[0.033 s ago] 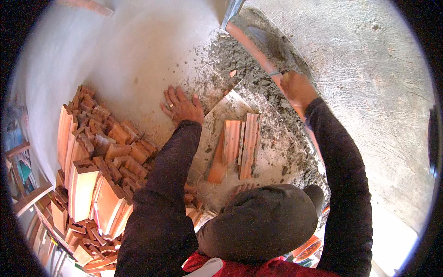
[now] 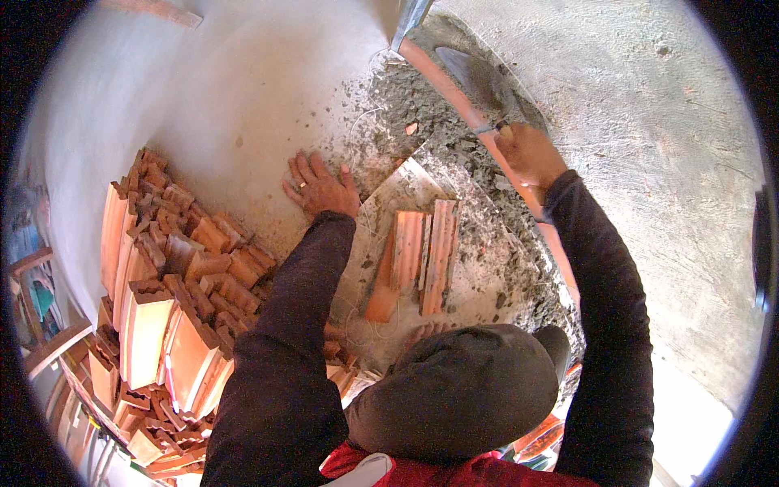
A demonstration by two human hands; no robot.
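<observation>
My right hand point(image 2: 531, 154) is closed round the handle of a trowel point(image 2: 464, 68). The grey blade lies against a dark strip of mortar point(image 2: 505, 91) on the wall side, just above a curving row of reddish skirting tiles point(image 2: 445, 81). The hand hides most of the handle. Fingers spread, my left hand point(image 2: 324, 190) rests flat on the dusty floor point(image 2: 243, 97), a ring on one finger, with nothing in it. Crumbled mortar point(image 2: 410, 101) is strewn between the two hands, along the tiles.
Stacked grooved clay tiles point(image 2: 150, 325) fill the left side. Several loose tile strips point(image 2: 439, 256) lie on a dirty pale board point(image 2: 479, 260) before me. A metal piece point(image 2: 410, 20) stands at the row's far end. The rough plaster wall point(image 2: 649, 146) bounds the right. A dark cap point(image 2: 462, 390) blocks the lower middle.
My right hand has shifted slightly to the right, and the trowel's blade shows more clearly. My left hand stays on the floor.
</observation>
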